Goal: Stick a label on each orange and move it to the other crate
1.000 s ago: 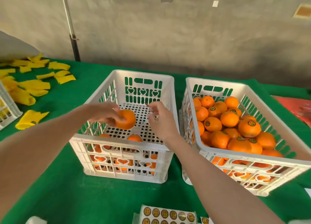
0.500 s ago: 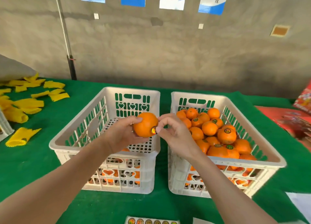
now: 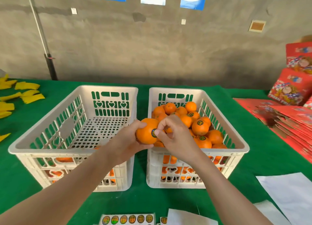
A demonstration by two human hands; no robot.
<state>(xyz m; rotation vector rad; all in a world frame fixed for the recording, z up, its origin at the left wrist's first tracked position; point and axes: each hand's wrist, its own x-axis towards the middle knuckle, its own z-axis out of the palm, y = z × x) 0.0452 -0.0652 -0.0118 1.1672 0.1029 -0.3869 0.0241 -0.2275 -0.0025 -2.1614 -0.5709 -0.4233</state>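
Grey concrete wall (image 3: 152,44) behind green-clothed table (image 3: 263,140).

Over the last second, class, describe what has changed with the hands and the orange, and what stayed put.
The left hand carried the orange rightward, from over the left crate to the left rim of the right crate. The right hand, apart a second ago, closed in and its thumb now presses the label onto the orange. Both crates, the piled oranges and the sticker sheet stayed put.
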